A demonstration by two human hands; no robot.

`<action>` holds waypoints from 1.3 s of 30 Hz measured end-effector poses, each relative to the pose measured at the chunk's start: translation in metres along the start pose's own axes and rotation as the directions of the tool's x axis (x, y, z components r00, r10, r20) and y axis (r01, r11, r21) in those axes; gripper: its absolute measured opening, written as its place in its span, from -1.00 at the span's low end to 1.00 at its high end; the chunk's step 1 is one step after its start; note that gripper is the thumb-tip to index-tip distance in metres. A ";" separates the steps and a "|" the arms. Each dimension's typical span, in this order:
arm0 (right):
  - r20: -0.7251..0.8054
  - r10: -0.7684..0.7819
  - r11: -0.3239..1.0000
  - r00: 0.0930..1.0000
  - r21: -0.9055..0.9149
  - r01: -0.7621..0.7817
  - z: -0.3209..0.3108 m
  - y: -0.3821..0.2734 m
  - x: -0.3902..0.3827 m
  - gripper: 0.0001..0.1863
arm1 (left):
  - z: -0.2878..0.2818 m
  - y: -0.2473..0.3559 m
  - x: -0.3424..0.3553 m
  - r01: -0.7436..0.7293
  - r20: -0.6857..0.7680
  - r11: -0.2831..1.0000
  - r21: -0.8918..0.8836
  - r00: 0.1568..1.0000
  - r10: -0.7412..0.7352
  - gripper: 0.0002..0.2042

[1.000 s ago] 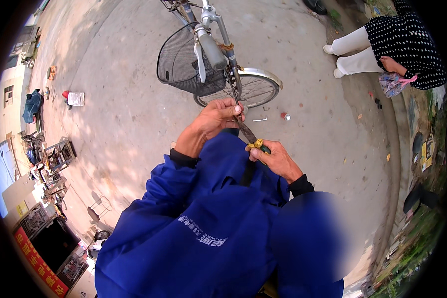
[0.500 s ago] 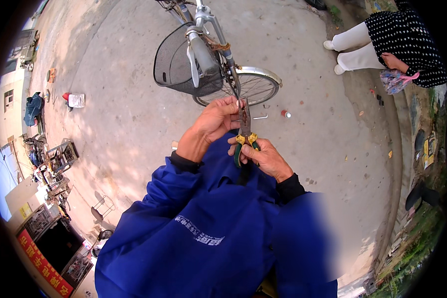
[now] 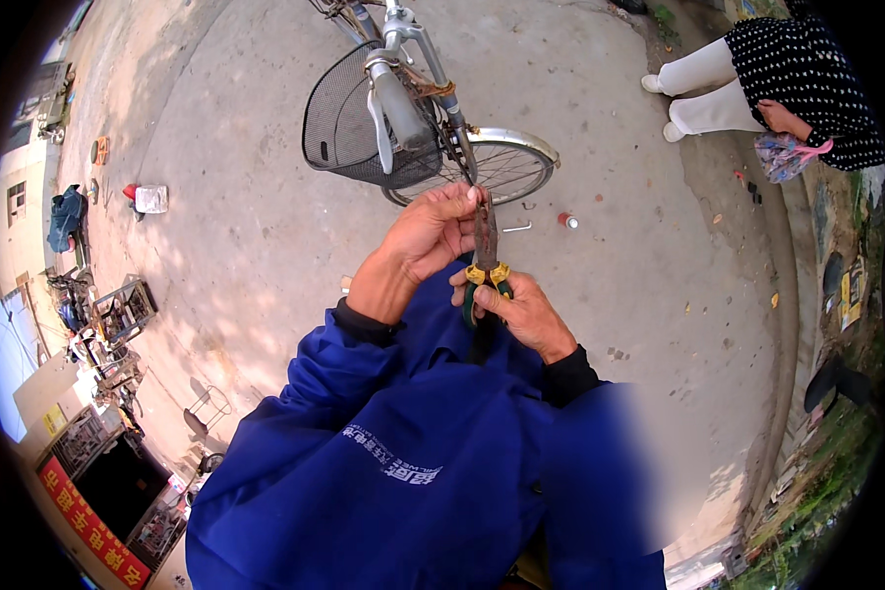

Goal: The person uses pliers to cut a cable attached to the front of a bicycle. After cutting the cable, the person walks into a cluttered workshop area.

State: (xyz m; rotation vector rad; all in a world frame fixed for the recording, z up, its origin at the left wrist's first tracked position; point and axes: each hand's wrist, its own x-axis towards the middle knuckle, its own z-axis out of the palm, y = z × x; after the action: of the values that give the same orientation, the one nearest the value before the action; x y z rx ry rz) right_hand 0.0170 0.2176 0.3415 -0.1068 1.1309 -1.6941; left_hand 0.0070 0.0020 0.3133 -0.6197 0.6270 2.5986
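My left hand [image 3: 430,231] pinches a thin dark cable [image 3: 472,177] hanging from the bicycle's handlebar [image 3: 398,103]. My right hand [image 3: 516,315] is closed on the yellow-and-green handles of rusty pliers [image 3: 486,236], held upright with their jaws at my left fingertips, around or against the cable; I cannot tell which. Just beyond my hands are the bicycle's black mesh basket [image 3: 334,123] and front wheel [image 3: 526,172]. A small white-and-red can [image 3: 569,221] and a silver L-shaped tool [image 3: 517,226] lie on the concrete past my hands.
A person in white trousers [image 3: 708,108] stands at the upper right, holding a patterned bag [image 3: 785,157]. Along the left are parked scooters [image 3: 108,315], a metal-framed chair [image 3: 199,418], a silver package [image 3: 152,199] and a building front with a dark doorway [image 3: 113,477]. A curb and weeds edge the right.
The pliers have swung from a slant to upright. My right hand has moved leftward on them, and my left hand has risen slightly with the cable.
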 end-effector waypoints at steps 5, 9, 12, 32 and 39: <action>0.007 -0.021 1.000 1.000 0.003 0.021 -0.004 -0.002 0.011 -0.54 | -0.004 0.000 -0.006 0.029 0.042 1.000 -0.012 0.999 -0.028 -0.86; 0.030 -0.013 1.000 0.999 0.004 0.013 -0.005 -0.002 0.015 -0.52 | 0.001 0.002 -0.008 0.028 0.047 0.999 -0.016 0.999 -0.027 -0.85; 0.036 -0.021 0.999 0.999 0.029 0.020 -0.002 -0.004 0.016 -0.50 | -0.001 0.002 -0.008 0.043 0.053 0.999 -0.017 0.998 -0.042 -0.86; -0.287 -0.063 0.985 0.956 -0.174 0.012 0.002 -0.008 -0.043 -0.45 | 0.025 0.002 0.005 -0.141 -0.161 0.962 0.235 0.970 0.181 -0.89; -0.565 -0.133 0.989 0.815 -0.027 0.143 0.011 -0.032 -0.042 -0.52 | 0.029 0.000 0.012 -0.132 -0.176 0.964 0.230 0.969 0.174 -0.90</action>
State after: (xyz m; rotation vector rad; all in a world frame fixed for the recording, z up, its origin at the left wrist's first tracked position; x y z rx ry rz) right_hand 0.0192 0.2438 0.3888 0.3627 1.5746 -1.9274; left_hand -0.0121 0.0200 0.3308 -0.7870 1.0441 2.5784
